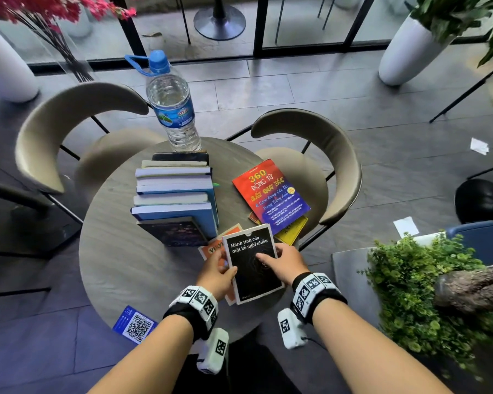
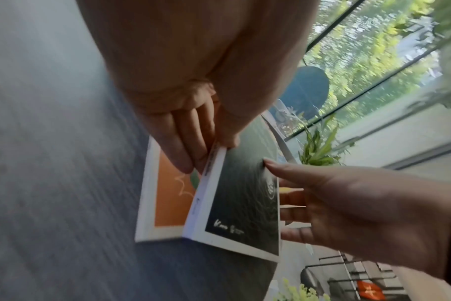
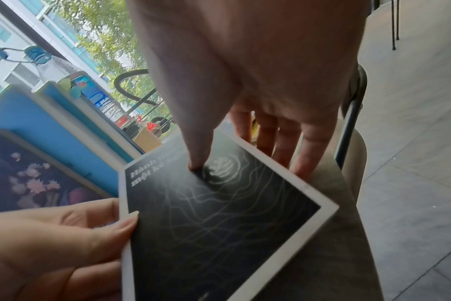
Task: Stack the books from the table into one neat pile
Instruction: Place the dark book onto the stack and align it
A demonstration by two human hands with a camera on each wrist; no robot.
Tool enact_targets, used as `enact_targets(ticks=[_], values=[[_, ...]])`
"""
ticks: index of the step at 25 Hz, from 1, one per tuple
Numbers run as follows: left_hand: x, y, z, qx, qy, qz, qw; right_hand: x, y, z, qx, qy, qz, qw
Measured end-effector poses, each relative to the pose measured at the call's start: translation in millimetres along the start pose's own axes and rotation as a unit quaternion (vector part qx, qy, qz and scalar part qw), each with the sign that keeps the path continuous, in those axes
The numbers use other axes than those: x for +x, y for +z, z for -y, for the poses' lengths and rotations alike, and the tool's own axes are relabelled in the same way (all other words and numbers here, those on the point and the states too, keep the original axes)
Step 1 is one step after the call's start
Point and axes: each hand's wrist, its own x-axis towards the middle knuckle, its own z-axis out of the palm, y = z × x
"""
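Observation:
A black book with a white border (image 1: 252,265) is held just above an orange book (image 1: 211,249) at the near side of the round table (image 1: 120,265). My left hand (image 1: 225,268) pinches its left edge, thumb on the cover and fingers (image 2: 183,158) underneath. My right hand (image 1: 268,255) grips the right edge with its thumb pressed on the cover. The book (image 2: 245,203) is tilted over the orange book (image 2: 168,193). A tall pile of books (image 1: 177,200) stands mid-table. A red book (image 1: 271,194) lies on a yellow one (image 1: 292,230) at the right.
A water bottle (image 1: 172,109) stands behind the pile. Two curved-back chairs (image 1: 69,123) (image 1: 325,155) face the table's far side. A blue QR card (image 1: 135,325) lies at the near left edge. A leafy plant (image 1: 416,285) is close on my right.

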Motion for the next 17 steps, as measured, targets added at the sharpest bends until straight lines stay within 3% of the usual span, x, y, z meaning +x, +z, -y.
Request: enact_targets(ticks=[4,8,13,17], values=[[-5,-24,-18,0.049,0.071,0.023,0.996,-3,-29,7,0.070,0.006,0.091,0.993],[-22,-43,-31,0.078,0.125,0.035,0.988,-14,-52,14,0.037,-0.022,0.166,0.985],[-33,-89,-25,0.109,0.179,0.025,0.977,-36,-35,50,-0.022,-0.084,0.164,0.983],[-45,-141,-17,0.119,0.215,0.011,0.969,-53,5,77,-0.037,-0.129,0.123,0.983]])
